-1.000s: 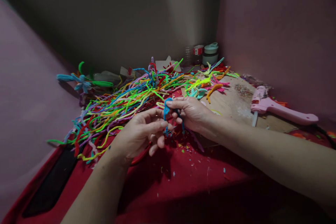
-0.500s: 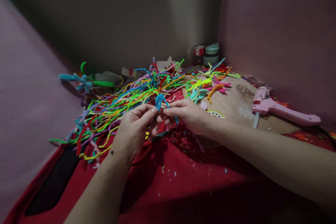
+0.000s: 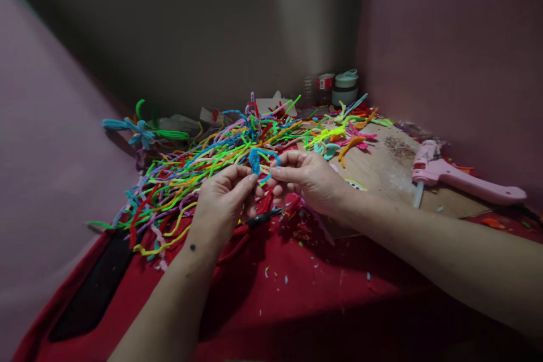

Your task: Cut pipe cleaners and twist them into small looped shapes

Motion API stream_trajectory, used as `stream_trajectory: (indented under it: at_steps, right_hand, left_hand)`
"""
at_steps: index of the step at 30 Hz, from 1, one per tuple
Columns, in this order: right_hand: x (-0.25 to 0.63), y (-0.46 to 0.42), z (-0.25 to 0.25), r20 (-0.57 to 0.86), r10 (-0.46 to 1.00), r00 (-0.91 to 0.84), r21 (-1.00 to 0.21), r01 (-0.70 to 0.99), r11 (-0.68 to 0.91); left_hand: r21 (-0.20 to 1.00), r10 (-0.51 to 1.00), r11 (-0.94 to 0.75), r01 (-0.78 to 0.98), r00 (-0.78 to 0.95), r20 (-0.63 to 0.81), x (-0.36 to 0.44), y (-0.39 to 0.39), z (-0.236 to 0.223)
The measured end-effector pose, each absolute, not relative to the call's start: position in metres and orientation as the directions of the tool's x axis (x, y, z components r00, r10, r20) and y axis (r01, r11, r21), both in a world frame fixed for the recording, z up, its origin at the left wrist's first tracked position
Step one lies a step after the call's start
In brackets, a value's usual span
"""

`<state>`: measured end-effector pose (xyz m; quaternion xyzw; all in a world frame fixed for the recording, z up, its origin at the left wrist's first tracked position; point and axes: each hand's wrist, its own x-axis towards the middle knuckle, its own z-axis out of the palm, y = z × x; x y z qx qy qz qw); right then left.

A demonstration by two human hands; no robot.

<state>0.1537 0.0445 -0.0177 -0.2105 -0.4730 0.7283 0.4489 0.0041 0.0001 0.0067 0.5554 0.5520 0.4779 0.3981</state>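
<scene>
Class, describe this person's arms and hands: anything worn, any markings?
The left hand and right hand are gloveless; no rings or bracelets can be made out. The left forearm and right forearm show no sleeves. A small, dark, round spot marks the left forearm near the hand.

A craft corner, home or workshop unclear: heaped pipe cleaners point(image 3: 203, 159), a pink glue gun point(image 3: 462, 176) and coloured scraps point(image 3: 368, 276) lie on a red-covered worktop point(image 3: 305, 300) hemmed in by walls point(image 3: 458, 56)

Bare left hand point(image 3: 224, 195) and right hand point(image 3: 313, 182), bare forearms point(image 3: 167, 300), one small round mark point(image 3: 192, 247) near the left wrist point(image 3: 202, 243).
</scene>
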Motion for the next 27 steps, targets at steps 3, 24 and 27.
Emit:
stream_trajectory:
  at_steps: [3,24,27]
  right_hand:
    - [0.153,0.043,-0.016,0.164,0.894,-0.418,-0.876,-0.479,-0.063]
    - [0.154,0.041,-0.02,0.253,0.861,-0.442,-0.963,-0.198,0.181]
    - [0.155,0.04,-0.018,0.31,0.846,-0.433,-0.951,-0.127,0.283]
  left_hand:
    - [0.96,0.995,-0.067,0.273,-0.058,0.086,0.009,-0.002,0.007]
    - [0.901,0.977,-0.171,0.399,-0.052,0.209,0.019,-0.008,0.003]
    - [0.916,0.976,-0.159,0.367,-0.084,0.203,0.018,-0.008,0.005]
